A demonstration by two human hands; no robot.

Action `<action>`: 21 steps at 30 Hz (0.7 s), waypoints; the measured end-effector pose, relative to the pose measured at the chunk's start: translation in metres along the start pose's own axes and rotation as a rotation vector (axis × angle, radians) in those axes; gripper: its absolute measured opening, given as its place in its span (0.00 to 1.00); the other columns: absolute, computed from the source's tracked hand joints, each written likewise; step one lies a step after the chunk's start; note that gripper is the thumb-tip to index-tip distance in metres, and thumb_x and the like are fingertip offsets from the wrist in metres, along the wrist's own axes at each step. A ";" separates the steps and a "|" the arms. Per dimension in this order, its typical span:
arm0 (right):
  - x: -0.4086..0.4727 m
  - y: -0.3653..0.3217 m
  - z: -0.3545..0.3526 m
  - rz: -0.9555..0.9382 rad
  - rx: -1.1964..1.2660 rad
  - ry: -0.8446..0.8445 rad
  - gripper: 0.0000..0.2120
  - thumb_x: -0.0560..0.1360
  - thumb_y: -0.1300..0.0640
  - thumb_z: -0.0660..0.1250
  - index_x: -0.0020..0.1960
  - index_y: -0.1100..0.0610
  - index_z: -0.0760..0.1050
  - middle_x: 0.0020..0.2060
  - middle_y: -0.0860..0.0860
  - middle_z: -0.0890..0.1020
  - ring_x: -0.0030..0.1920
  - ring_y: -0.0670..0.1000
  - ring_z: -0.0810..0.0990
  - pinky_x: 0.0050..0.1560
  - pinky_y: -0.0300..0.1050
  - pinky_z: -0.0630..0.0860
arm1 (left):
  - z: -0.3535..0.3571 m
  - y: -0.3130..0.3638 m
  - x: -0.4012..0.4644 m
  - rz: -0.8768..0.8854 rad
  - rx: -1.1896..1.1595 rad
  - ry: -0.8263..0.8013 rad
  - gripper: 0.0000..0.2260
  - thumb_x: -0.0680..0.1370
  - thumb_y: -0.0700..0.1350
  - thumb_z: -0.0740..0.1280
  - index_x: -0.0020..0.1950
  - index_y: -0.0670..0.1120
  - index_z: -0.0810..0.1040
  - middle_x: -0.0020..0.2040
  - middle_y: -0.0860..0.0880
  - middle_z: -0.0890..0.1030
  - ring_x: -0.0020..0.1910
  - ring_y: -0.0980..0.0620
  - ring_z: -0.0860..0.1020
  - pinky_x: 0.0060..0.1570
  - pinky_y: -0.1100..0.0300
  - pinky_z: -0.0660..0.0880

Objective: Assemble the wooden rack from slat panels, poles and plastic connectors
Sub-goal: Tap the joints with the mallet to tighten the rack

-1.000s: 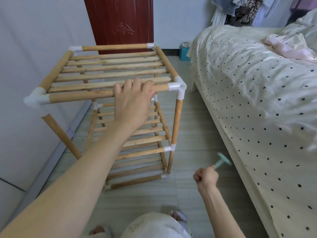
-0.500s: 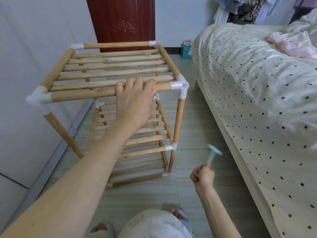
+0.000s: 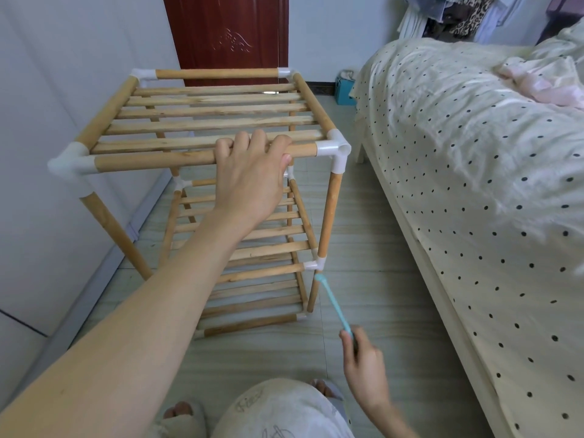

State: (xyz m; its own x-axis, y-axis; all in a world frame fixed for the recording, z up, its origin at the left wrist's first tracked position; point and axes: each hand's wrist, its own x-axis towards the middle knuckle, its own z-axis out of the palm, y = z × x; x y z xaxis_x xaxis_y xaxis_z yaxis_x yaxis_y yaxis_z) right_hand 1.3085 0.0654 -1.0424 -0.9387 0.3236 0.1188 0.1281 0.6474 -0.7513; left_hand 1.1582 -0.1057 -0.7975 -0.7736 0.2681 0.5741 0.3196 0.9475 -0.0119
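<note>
Wooden rack (image 3: 202, 159) stands upright on the tiled floor (image 3: 373, 311), between a grey wall (image 3: 63, 90) on the left and a bed (image 3: 474, 184) on the right. Three tiers of slat panels visible: top panel (image 3: 208, 118), middle panel (image 3: 252, 235), bottom panel (image 3: 252, 298). Nothing rests on any tier. White plastic connectors join poles at the corners; near-right top connector (image 3: 335, 151) and near-left top connector (image 3: 71, 161) both seated on the front top pole (image 3: 151, 159).

Left hand (image 3: 249, 181): palm down over the front top pole, right of its middle, fingers curled over the pole's far side, thumb at the near side. It grips the pole.

Right hand (image 3: 363, 358): low, near the floor, in front of the rack's near-right corner. Fingers closed round the handle of a small teal mallet (image 3: 333, 306). Mallet head points up and away, sitting just beside the near-right middle connector (image 3: 316, 263); contact cannot be told, the tool is slightly blurred.

Near-right upright pole (image 3: 330, 213) runs from the top connector down to the middle connector.

Beyond the rack: dark red door (image 3: 227, 36). A small blue box (image 3: 344, 90) sits on the floor by the bed's far corner; contents unclear. Bed carries a dotted cream cover, pink cloth (image 3: 543, 80) on top. Clothes (image 3: 467, 17) hang at the far right. Person's knee (image 3: 284, 409) and slippered feet at the bottom edge.
</note>
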 end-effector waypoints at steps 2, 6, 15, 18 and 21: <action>0.004 -0.015 -0.006 -0.352 -0.114 -0.007 0.06 0.79 0.53 0.60 0.43 0.49 0.66 0.19 0.46 0.69 0.23 0.53 0.70 0.24 0.39 0.53 | -0.001 0.001 0.000 0.006 0.001 -0.002 0.15 0.83 0.48 0.52 0.67 0.49 0.69 0.53 0.45 0.74 0.52 0.43 0.69 0.51 0.50 0.59; 0.036 -0.064 -0.015 -0.561 -0.110 0.211 0.18 0.82 0.48 0.47 0.43 0.57 0.68 0.20 0.48 0.69 0.17 0.48 0.65 0.22 0.35 0.53 | -0.002 -0.001 -0.001 -0.002 -0.011 -0.023 0.15 0.83 0.48 0.51 0.67 0.49 0.69 0.54 0.46 0.73 0.53 0.44 0.68 0.52 0.51 0.59; 0.042 -0.056 -0.004 -0.240 -0.196 0.174 0.23 0.81 0.45 0.41 0.39 0.57 0.64 0.21 0.47 0.67 0.18 0.57 0.71 0.20 0.43 0.59 | -0.002 -0.001 -0.001 0.002 -0.015 -0.014 0.15 0.82 0.49 0.51 0.66 0.49 0.70 0.53 0.47 0.74 0.52 0.45 0.69 0.52 0.51 0.59; 0.038 -0.062 -0.004 -0.115 -0.403 -0.053 0.16 0.82 0.48 0.43 0.46 0.55 0.64 0.33 0.54 0.81 0.34 0.59 0.80 0.30 0.48 0.67 | -0.003 -0.001 0.000 0.000 -0.014 -0.024 0.15 0.82 0.49 0.51 0.66 0.49 0.70 0.53 0.46 0.74 0.52 0.45 0.69 0.52 0.51 0.60; 0.041 -0.050 -0.003 -0.033 -0.339 -0.084 0.11 0.82 0.50 0.47 0.46 0.54 0.61 0.38 0.54 0.82 0.40 0.60 0.81 0.34 0.49 0.69 | -0.001 0.000 0.000 0.007 -0.013 -0.008 0.15 0.82 0.49 0.51 0.65 0.49 0.70 0.52 0.46 0.74 0.51 0.45 0.69 0.52 0.51 0.60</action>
State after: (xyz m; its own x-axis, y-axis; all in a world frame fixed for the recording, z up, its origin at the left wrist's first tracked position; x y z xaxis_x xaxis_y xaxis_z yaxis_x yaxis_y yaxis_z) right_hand 1.2643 0.0490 -0.9979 -0.9654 0.2496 0.0752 0.1827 0.8536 -0.4878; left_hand 1.1589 -0.1054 -0.7963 -0.7755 0.2760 0.5678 0.3322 0.9432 -0.0048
